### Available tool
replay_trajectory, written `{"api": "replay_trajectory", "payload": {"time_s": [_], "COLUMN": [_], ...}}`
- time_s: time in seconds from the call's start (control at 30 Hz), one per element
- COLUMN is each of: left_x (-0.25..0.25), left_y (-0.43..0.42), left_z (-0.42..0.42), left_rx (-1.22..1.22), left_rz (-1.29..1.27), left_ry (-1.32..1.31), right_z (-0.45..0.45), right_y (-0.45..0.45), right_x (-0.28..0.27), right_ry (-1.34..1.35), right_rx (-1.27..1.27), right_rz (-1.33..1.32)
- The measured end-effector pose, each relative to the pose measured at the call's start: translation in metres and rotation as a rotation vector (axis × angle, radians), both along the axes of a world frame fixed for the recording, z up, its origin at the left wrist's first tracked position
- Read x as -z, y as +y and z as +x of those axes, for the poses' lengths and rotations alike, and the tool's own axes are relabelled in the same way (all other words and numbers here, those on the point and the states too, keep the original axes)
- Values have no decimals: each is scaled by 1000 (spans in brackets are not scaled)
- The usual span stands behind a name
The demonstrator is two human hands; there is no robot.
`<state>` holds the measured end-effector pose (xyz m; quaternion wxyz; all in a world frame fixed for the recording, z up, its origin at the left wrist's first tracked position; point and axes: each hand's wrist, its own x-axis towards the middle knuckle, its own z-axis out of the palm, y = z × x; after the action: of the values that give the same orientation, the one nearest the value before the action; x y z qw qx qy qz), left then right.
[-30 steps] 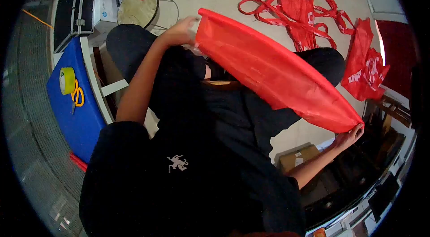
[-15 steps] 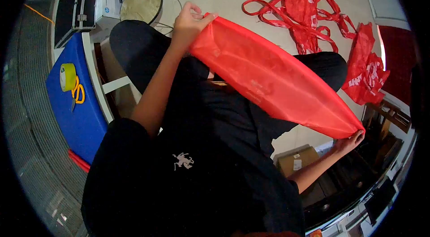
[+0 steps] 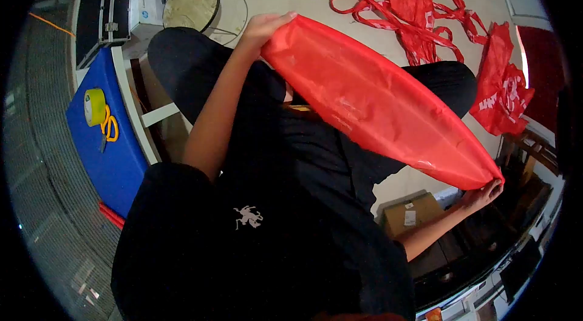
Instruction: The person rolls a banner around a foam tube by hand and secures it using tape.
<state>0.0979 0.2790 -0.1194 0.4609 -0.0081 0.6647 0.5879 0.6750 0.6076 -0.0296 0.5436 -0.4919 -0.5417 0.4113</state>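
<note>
A long, thin red plastic sheet [image 3: 382, 99], folded and slightly see-through, is stretched slantwise over my crossed legs. Its upper left end is pinched in my left hand [image 3: 265, 30], the thumb lying along the edge. At the lower right, my right hand [image 3: 484, 193] has its fingers closed on the gathered other corner. The material between them hangs fairly taut, with faint creases and small pale marks.
Red strips and bags [image 3: 412, 8] lie on the floor ahead, with another crumpled red bag [image 3: 504, 87] at right. On the left, a blue surface [image 3: 115, 166] carries a green tape roll [image 3: 94, 107] and yellow-handled scissors [image 3: 109, 127]. A round stool [image 3: 189, 2] and cardboard box [image 3: 419, 207] stand nearby.
The sheet's right end has shifted slightly right with my right hand. My left hand has turned, its fingers now flatter along the edge. Both hands keep hold.
</note>
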Motion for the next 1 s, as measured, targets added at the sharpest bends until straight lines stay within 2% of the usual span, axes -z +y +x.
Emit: {"api": "replay_trajectory", "payload": {"time_s": [0.03,0.1,0.13,0.2,0.23,0.27,0.3,0.4,0.7,0.83,0.9,1.0], "left_x": [1,8,14,26,32,33,34,24,10,-12,-30,-32], "left_y": [2,9,12,18,19,23,26,30,10,8,9,13], "left_z": [-2,-9,-13,-18,-18,-17,-17,-6,-22,-33,-38,-43], "left_rx": [4,117,120,-116,-111,-221,-333,-428,-242,-139,17,99], "left_rz": [1,-57,-55,193,192,268,344,415,419,471,250,221], "left_ry": [2,256,258,266,266,176,88,21,39,44,29,14], "right_z": [2,7,5,0,-1,-7,-14,-24,9,21,24,29], "right_y": [0,-2,-5,-8,-10,-13,-16,-27,-15,-7,-6,-3], "right_x": [2,4,4,8,8,10,14,13,34,37,36,35], "right_ry": [17,38,59,31,0,-22,-68,-32,69,52,46,23], "right_rx": [-22,-31,-46,21,83,16,102,125,48,-75,-87,-71], "right_rz": [10,13,15,-20,-57,-41,-4,-20,-101,-105,-118,-159]}}
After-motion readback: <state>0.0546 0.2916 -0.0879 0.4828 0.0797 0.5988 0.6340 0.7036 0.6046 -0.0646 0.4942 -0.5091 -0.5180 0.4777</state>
